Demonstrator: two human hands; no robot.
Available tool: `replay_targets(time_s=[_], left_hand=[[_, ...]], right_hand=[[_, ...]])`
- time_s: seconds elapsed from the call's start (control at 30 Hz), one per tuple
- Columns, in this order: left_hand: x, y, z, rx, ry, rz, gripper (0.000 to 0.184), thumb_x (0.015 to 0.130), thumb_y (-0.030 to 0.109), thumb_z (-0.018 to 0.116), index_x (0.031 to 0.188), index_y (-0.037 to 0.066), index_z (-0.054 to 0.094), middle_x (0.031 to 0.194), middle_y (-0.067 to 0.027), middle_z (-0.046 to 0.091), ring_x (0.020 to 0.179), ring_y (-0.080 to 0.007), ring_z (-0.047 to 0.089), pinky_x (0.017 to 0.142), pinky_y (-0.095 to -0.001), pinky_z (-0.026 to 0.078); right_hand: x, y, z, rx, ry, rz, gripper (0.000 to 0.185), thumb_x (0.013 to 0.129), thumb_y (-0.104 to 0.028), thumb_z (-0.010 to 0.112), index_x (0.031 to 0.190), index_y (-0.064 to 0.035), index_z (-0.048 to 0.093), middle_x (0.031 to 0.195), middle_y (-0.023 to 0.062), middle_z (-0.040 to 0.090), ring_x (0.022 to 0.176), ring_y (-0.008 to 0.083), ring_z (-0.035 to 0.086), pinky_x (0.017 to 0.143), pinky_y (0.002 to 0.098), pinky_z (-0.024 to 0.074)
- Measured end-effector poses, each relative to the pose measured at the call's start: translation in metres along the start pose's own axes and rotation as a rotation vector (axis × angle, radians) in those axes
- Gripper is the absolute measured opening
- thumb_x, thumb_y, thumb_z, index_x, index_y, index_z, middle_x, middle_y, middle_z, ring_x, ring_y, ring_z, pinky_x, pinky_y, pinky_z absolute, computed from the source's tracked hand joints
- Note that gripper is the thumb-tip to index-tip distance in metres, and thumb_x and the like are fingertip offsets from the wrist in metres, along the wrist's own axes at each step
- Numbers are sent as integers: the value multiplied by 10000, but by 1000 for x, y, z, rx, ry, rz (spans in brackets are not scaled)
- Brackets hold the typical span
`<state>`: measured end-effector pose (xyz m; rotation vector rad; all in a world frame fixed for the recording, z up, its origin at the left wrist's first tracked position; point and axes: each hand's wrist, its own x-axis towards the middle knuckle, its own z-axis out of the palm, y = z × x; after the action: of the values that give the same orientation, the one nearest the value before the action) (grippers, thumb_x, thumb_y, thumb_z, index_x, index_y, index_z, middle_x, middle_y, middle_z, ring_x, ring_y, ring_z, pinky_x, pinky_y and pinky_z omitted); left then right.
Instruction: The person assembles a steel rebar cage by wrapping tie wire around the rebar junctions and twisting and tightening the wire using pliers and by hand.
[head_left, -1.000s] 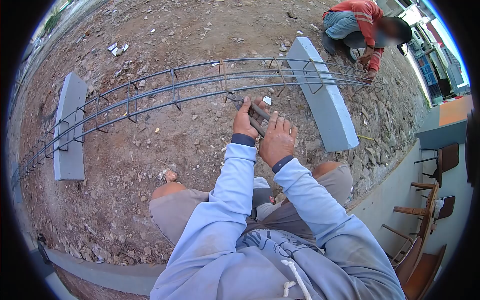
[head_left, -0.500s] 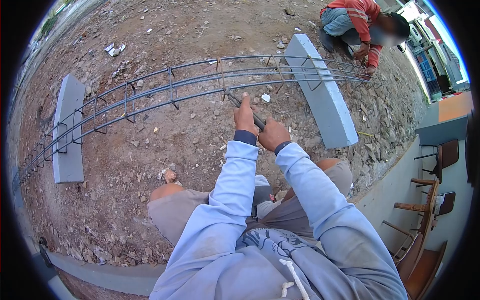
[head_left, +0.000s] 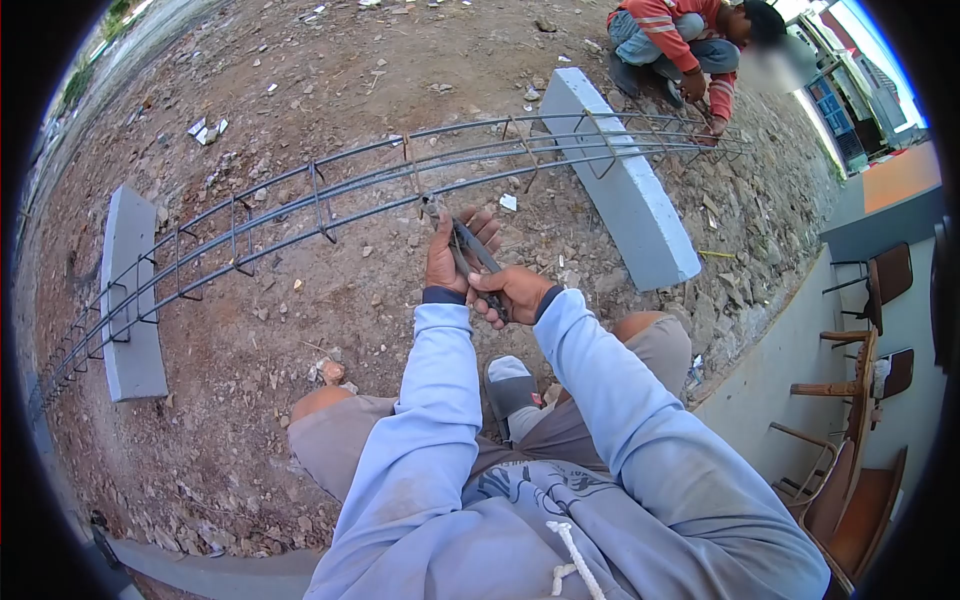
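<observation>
A pair of pincers (head_left: 477, 252) with dark handles slants between my hands, its jaws at the near bar of a long rebar cage (head_left: 375, 203). My left hand (head_left: 446, 262) holds the pincers near the jaws, thumb on one side and fingers loosely extended on the other. My right hand (head_left: 519, 291) is closed around the lower part of the handles; some of its fingers show beneath. Square stirrups stand along the cage's bars. Whether a tie wire sits in the jaws is too small to tell.
Two grey blocks, a left block (head_left: 133, 300) and a right block (head_left: 625, 190), support the cage above rubble-strewn ground (head_left: 250, 370). A co-worker in a red jacket (head_left: 668, 35) squats at the cage's right end, hands on it. Chairs (head_left: 888, 285) stand at the right.
My hands and the pincers have shifted left and slightly down in view. The left fingers have loosened and the handles show more. The co-worker's head and arms have moved slightly.
</observation>
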<state>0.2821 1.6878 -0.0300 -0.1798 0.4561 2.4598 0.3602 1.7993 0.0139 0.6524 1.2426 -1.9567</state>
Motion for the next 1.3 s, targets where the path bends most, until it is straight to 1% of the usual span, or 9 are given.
replay_targets(time_s=[0.17, 0.3, 0.47, 0.7, 0.83, 1.0, 1.13, 1.2, 1.3], left_hand=[[20, -2, -24, -206, -215, -75, 233, 936, 308, 521, 1000, 87, 561, 765, -14, 562, 681, -152, 583, 659, -351, 540], [18, -1, 2, 241, 274, -69, 159, 937, 206, 480, 871, 65, 515, 640, 4, 477, 546, -140, 480, 537, -342, 463], [24, -6, 8, 449, 495, -30, 232, 923, 265, 512, 814, 60, 514, 618, -16, 488, 516, -150, 478, 478, -351, 440], [15, 14, -17, 187, 272, 4, 401, 959, 432, 417, 907, 54, 541, 815, -105, 622, 706, -233, 625, 625, -410, 546], [16, 16, -49, 77, 451, -81, 378, 988, 324, 324, 1026, 22, 549, 931, -132, 614, 866, -269, 609, 757, -450, 536], [-5, 22, -72, 335, 559, -104, 181, 917, 191, 501, 1001, 39, 552, 931, -106, 618, 852, -255, 600, 766, -460, 496], [-22, 36, -85, 672, 733, -133, 124, 875, 141, 566, 932, 39, 608, 854, -85, 645, 776, -236, 624, 729, -426, 511], [-10, 53, -184, 1391, 755, 22, 138, 860, 158, 581, 856, 31, 635, 847, -110, 660, 771, -258, 634, 717, -413, 512], [-28, 70, -187, 2263, 714, 40, 204, 838, 197, 599, 794, 5, 653, 847, -154, 672, 772, -298, 641, 704, -403, 505]], right_hand=[[-19, -11, 14, -247, 206, -26, 455, 824, -429, 659, 920, 12, 600, 743, 84, 632, 600, 180, 620, 529, 310, 499], [-28, 7, 20, -1199, 726, -317, 512, 727, -356, 715, 1001, 47, 555, 936, 262, 614, 865, 384, 629, 766, 438, 502], [-3, 24, 44, -1102, 940, -257, 482, 766, -262, 628, 1101, 58, 494, 1027, 267, 585, 996, 409, 583, 871, 468, 466], [0, 9, 0, 10, 26, -34, 356, 908, -344, 536, 957, 3, 601, 747, 113, 628, 661, 183, 638, 571, 358, 533], [18, 21, 11, -378, 316, -37, 395, 910, -385, 525, 890, -4, 623, 825, 118, 642, 663, 204, 641, 619, 364, 535], [58, 63, -6, -1009, 604, -161, 446, 878, -372, 481, 1030, 14, 643, 1013, 223, 641, 916, 358, 629, 835, 421, 481], [83, 78, 8, -950, 197, -2, 441, 860, -374, 512, 971, 29, 651, 1006, 229, 641, 921, 373, 622, 817, 433, 490], [76, 76, 30, -766, 125, 180, 434, 843, -360, 517, 955, 35, 656, 1033, 250, 626, 970, 390, 603, 862, 431, 476], [106, 113, 26, -1273, 245, -45, 411, 813, -332, 540, 941, 38, 664, 1038, 253, 625, 975, 380, 609, 855, 427, 484]])
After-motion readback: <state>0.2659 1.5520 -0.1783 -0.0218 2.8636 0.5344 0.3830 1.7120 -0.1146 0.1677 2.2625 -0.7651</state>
